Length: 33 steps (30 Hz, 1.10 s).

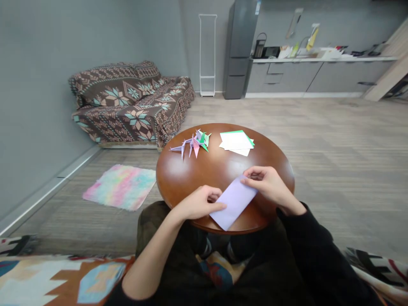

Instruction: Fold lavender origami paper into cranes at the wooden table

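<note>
A folded sheet of lavender paper point(233, 202) slants over the near part of a round brown wooden table point(191, 178). My left hand point(207, 202) pinches its lower left edge, thumb on top. At the upper right corner, my right hand point(263, 178) grips the paper between thumb and fingers. Several folded paper cranes point(195, 143) in purple, pink and green lie together at the table's far left. A loose stack of paper sheets point(236, 141), mostly white with a green one showing, rests at the far right.
Beyond the table stands a sofa point(134, 102) under a patterned cover. A pastel fluffy rug point(121, 186) lies on the floor at left. Farther back are a white rack point(208, 55), a grey fridge point(240, 51) and a kitchen counter point(318, 60) with several items on it.
</note>
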Each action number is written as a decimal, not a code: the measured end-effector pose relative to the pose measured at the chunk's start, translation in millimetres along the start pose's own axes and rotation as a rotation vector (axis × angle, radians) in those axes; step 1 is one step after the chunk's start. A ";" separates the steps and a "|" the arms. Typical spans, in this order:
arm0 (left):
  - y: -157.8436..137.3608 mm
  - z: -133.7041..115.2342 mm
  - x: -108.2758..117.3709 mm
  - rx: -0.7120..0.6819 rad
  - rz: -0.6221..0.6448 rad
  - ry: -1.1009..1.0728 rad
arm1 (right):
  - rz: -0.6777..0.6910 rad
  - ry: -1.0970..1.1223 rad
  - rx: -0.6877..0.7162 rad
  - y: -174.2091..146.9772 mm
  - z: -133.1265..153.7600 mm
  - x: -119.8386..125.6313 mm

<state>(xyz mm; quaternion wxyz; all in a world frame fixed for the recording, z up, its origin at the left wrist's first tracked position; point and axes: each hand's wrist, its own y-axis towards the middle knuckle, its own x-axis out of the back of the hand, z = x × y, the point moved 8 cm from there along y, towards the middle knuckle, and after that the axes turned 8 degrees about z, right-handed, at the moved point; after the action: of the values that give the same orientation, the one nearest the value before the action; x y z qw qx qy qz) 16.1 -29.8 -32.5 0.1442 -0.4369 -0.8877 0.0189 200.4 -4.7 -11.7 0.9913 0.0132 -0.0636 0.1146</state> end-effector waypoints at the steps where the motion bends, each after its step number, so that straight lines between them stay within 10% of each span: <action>1: 3.8 -1.9 -0.6 -0.013 -0.005 -0.022 | 0.014 -0.007 0.000 0.9 1.0 -2.4; 15: 36.4 12.7 -6.5 -0.094 -0.433 -0.328 | -0.284 0.190 0.054 2.1 -26.4 -3.3; 33: 24.5 5.2 29.2 -0.244 -0.715 -0.321 | -0.093 0.320 -0.020 -3.3 -48.6 -36.6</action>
<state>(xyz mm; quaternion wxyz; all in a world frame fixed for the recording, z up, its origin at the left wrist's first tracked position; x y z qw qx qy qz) 16.8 8.6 -34.4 -0.0516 -0.1064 -0.9905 -0.0698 171.8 -14.1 -64.7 0.9931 -0.0119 0.0945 0.0687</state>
